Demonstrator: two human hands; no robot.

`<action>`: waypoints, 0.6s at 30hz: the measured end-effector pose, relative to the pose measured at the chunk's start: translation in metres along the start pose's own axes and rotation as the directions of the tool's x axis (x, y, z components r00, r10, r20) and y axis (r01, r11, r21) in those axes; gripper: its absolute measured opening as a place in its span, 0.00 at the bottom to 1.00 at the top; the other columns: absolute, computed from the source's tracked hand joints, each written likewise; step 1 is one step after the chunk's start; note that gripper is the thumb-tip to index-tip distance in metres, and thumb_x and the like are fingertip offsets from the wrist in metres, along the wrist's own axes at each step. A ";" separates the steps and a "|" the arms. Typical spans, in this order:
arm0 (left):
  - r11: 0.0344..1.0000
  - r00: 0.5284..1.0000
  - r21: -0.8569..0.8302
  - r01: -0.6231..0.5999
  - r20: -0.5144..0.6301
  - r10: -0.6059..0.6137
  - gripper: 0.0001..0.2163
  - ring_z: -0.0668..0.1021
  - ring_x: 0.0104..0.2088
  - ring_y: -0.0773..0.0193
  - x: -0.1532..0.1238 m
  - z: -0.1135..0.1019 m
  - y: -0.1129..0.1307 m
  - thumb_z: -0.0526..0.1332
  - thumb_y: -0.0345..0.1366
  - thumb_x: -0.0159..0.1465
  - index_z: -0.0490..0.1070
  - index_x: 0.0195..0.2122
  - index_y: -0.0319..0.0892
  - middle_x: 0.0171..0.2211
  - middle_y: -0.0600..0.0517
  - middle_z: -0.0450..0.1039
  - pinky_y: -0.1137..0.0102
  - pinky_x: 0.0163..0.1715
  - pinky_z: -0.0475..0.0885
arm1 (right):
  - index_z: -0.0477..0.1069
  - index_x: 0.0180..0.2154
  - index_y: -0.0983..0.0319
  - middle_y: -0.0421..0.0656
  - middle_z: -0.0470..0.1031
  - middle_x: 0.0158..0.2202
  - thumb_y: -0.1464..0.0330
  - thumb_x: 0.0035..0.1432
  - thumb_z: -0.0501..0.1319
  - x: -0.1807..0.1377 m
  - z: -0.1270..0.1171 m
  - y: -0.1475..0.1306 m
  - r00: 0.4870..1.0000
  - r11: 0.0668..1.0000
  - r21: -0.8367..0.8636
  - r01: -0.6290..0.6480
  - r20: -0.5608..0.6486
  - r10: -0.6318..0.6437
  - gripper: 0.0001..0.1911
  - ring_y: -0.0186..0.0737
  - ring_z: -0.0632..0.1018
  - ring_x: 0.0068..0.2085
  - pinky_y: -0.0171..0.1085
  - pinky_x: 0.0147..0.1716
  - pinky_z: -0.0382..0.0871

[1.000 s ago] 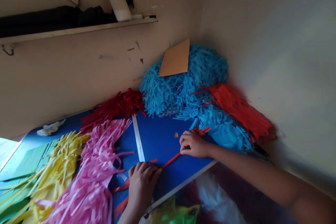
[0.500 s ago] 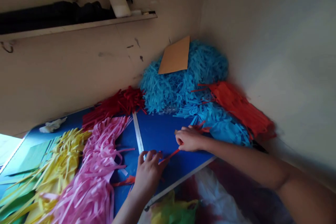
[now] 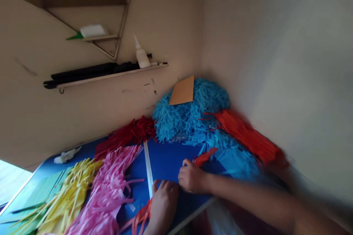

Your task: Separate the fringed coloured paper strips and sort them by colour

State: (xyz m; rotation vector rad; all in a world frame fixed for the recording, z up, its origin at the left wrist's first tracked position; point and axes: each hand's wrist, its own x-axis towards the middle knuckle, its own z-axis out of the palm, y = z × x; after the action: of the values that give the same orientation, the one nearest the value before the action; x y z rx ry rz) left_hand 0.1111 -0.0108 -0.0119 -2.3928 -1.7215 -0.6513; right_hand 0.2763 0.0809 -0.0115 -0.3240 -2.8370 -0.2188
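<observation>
My right hand (image 3: 193, 177) is closed around a red-orange crepe paper strip (image 3: 205, 156), whose loose end sticks out past the knuckles. Close beside it, near the table's front edge, my left hand (image 3: 164, 200) has its fingers curled down on the same kind of paper. Orange-red fringe (image 3: 142, 213) comes out from under the left wrist side. The paper between the two hands is hidden by the fingers. A light blue fringed paper bundle (image 3: 234, 154) lies just beyond my right forearm.
On the blue table (image 3: 168, 158) lie pink fringe (image 3: 107, 187), yellow fringe (image 3: 70, 194), green paper (image 3: 41, 191) and dark red fringe (image 3: 127, 132). A fluffy blue paper piece (image 3: 211, 97) fills the corner with a brown card (image 3: 182, 91) on it. Red fringe (image 3: 248, 136) leans along the right wall.
My hands have come together; earlier a red strip stretched between them. The right hand moved slightly left toward the left hand. The camera view has tilted up, showing more shelf.
</observation>
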 end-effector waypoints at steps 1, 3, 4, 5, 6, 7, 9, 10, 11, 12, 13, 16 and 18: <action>1.000 0.997 -0.011 -0.013 -0.076 0.012 0.14 0.79 0.32 0.62 -0.003 -0.003 0.000 0.54 0.26 0.66 0.76 0.31 0.47 0.30 0.55 0.80 0.57 0.51 0.61 | 0.73 0.28 0.64 0.44 0.77 0.29 0.71 0.59 0.59 -0.001 -0.008 -0.005 0.998 0.996 0.060 -0.067 -0.010 0.067 0.08 0.42 0.73 0.33 0.49 0.42 0.60; 0.997 0.966 -0.032 -0.069 -0.252 0.059 0.15 0.79 0.30 0.65 -0.011 -0.018 0.004 0.51 0.27 0.68 0.76 0.32 0.49 0.30 0.56 0.80 0.56 0.58 0.56 | 0.75 0.31 0.62 0.44 0.78 0.32 0.68 0.59 0.60 -0.006 -0.032 -0.018 0.970 0.940 0.263 -0.216 -0.054 0.238 0.07 0.42 0.74 0.36 0.48 0.43 0.60; 0.992 0.936 -0.035 -0.118 -0.338 0.100 0.15 0.79 0.30 0.66 -0.015 -0.030 0.009 0.51 0.28 0.69 0.76 0.33 0.50 0.30 0.58 0.81 0.55 0.62 0.53 | 0.76 0.32 0.61 0.43 0.79 0.33 0.67 0.60 0.60 -0.010 -0.047 -0.026 0.943 0.872 0.405 -0.275 -0.065 0.327 0.08 0.42 0.75 0.37 0.47 0.45 0.61; 0.984 0.901 -0.028 -0.178 -0.406 0.152 0.14 0.80 0.29 0.67 -0.019 -0.045 0.015 0.52 0.30 0.70 0.76 0.35 0.51 0.30 0.58 0.81 0.55 0.64 0.51 | 0.78 0.34 0.60 0.43 0.80 0.36 0.64 0.60 0.61 -0.013 -0.064 -0.033 0.914 0.764 0.570 -0.303 -0.054 0.402 0.09 0.42 0.76 0.39 0.46 0.46 0.62; 0.969 0.871 -0.009 -0.246 -0.440 0.217 0.12 0.80 0.28 0.68 -0.023 -0.062 0.023 0.54 0.31 0.70 0.76 0.36 0.51 0.29 0.59 0.81 0.56 0.65 0.51 | 0.79 0.36 0.59 0.43 0.80 0.38 0.61 0.61 0.60 -0.016 -0.081 -0.040 0.892 0.614 0.728 -0.306 -0.007 0.452 0.11 0.41 0.76 0.40 0.44 0.47 0.63; 0.951 0.841 0.008 -0.310 -0.464 0.278 0.10 0.80 0.28 0.69 -0.025 -0.078 0.030 0.55 0.32 0.69 0.76 0.36 0.49 0.29 0.59 0.82 0.56 0.66 0.51 | 0.80 0.35 0.61 0.44 0.80 0.37 0.58 0.61 0.60 -0.018 -0.096 -0.045 0.899 0.422 0.858 -0.293 0.097 0.427 0.15 0.40 0.77 0.39 0.41 0.44 0.65; 0.930 0.812 -0.002 -0.368 -0.488 0.320 0.09 0.81 0.28 0.70 -0.027 -0.106 0.044 0.56 0.30 0.69 0.76 0.37 0.44 0.29 0.57 0.82 0.55 0.66 0.52 | 0.80 0.32 0.65 0.42 0.78 0.30 0.54 0.55 0.64 -0.019 -0.119 -0.050 0.890 -0.012 0.940 -0.342 0.327 0.319 0.19 0.36 0.75 0.32 0.35 0.34 0.66; 0.923 0.808 0.004 -0.386 -0.480 0.340 0.08 0.81 0.29 0.70 -0.027 -0.115 0.048 0.57 0.31 0.69 0.76 0.37 0.43 0.30 0.56 0.82 0.56 0.66 0.53 | 0.79 0.31 0.66 0.40 0.76 0.26 0.54 0.49 0.68 -0.019 -0.125 -0.052 0.873 -0.193 0.908 -0.371 0.412 0.261 0.19 0.34 0.73 0.28 0.32 0.30 0.65; 0.920 0.812 0.013 -0.392 -0.464 0.353 0.07 0.81 0.30 0.70 -0.027 -0.121 0.051 0.57 0.30 0.69 0.76 0.38 0.42 0.30 0.56 0.82 0.57 0.66 0.54 | 0.78 0.29 0.66 0.38 0.74 0.23 0.55 0.44 0.71 -0.018 -0.127 -0.055 0.851 -0.331 0.861 -0.386 0.471 0.233 0.20 0.31 0.70 0.24 0.30 0.26 0.62; 0.923 0.820 0.022 -0.385 -0.452 0.352 0.06 0.81 0.30 0.70 -0.028 -0.123 0.053 0.59 0.30 0.68 0.76 0.39 0.42 0.30 0.56 0.82 0.59 0.65 0.56 | 0.77 0.28 0.67 0.37 0.72 0.21 0.56 0.40 0.73 -0.018 -0.126 -0.058 0.832 -0.427 0.822 -0.377 0.503 0.234 0.20 0.30 0.69 0.22 0.29 0.24 0.60; 0.928 0.825 0.026 -0.371 -0.449 0.342 0.05 0.81 0.30 0.69 -0.031 -0.122 0.054 0.60 0.29 0.66 0.75 0.40 0.42 0.30 0.55 0.81 0.60 0.64 0.57 | 0.76 0.27 0.66 0.36 0.72 0.20 0.57 0.37 0.74 -0.018 -0.123 -0.063 0.820 -0.487 0.799 -0.353 0.515 0.251 0.20 0.29 0.68 0.21 0.29 0.23 0.59; 0.962 0.855 -0.070 -0.264 -0.478 0.200 0.05 0.81 0.30 0.69 -0.041 -0.105 0.054 0.64 0.27 0.63 0.74 0.38 0.43 0.30 0.56 0.80 0.65 0.60 0.64 | 0.74 0.26 0.66 0.36 0.71 0.19 0.56 0.39 0.75 -0.021 -0.105 -0.081 0.809 -0.521 0.816 -0.251 0.472 0.351 0.21 0.28 0.67 0.19 0.28 0.20 0.58; 0.965 0.866 -0.201 -0.169 -0.497 0.048 0.04 0.80 0.32 0.68 -0.048 -0.091 0.055 0.63 0.28 0.63 0.73 0.38 0.43 0.30 0.55 0.78 0.67 0.56 0.67 | 0.73 0.27 0.66 0.36 0.70 0.20 0.55 0.44 0.73 -0.024 -0.094 -0.093 0.789 -0.479 0.861 -0.170 0.410 0.457 0.20 0.27 0.66 0.20 0.28 0.21 0.58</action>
State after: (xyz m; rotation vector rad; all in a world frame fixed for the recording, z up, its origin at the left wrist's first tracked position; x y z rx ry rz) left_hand 0.1250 -0.1032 0.0583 -2.1733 -1.3424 -1.3758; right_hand 0.3005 -0.0299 0.0604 -0.6587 -1.3634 2.1049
